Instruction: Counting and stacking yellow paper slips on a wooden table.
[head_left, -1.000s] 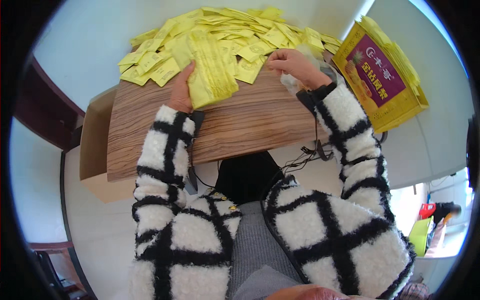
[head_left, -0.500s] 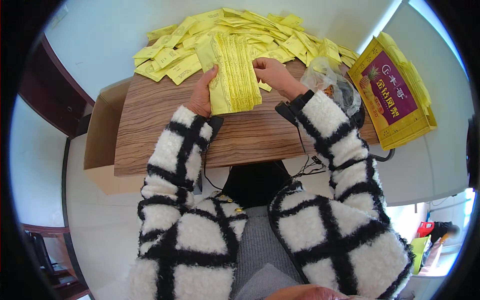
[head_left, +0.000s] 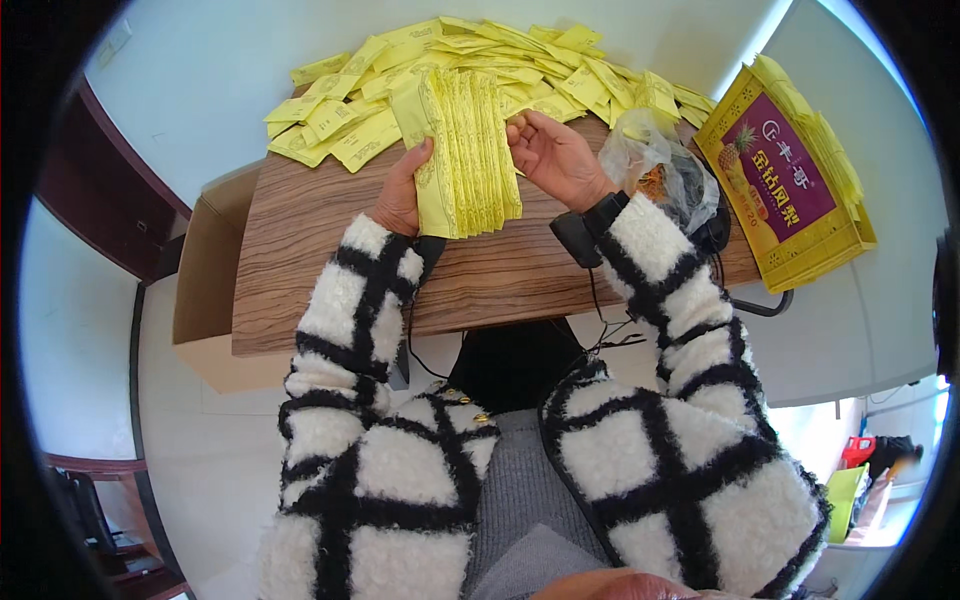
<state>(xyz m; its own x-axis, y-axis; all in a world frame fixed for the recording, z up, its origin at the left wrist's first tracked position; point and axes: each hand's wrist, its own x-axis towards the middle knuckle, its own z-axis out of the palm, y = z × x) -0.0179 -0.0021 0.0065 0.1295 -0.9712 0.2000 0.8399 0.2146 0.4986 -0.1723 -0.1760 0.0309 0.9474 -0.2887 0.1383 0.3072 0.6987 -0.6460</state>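
Upright above the table, a thick fanned stack of flat yellow packets (head_left: 462,160) is gripped along its left side by my left hand (head_left: 402,190). The thumb of that hand lies across the front packet; its other fingers are hidden behind the stack. My right hand (head_left: 562,158) is beside the stack's right edge, palm partly turned up and fingers loosely curled. Its fingertips are close to the packet edges; whether they touch cannot be made out. Nothing shows in its palm.
Many loose yellow packets (head_left: 350,115) are heaped along the table's far edge. At the right stand a clear plastic bag (head_left: 640,150) and a yellow-and-purple carton (head_left: 780,180) with packets in its top. An open cardboard box (head_left: 215,260) is left of the wooden table (head_left: 320,250). Cables hang near my right wrist.
My right hand has turned its palm more upward and its fingers have loosened at the stack's edge. The stack has shifted slightly downward, still in my left hand.
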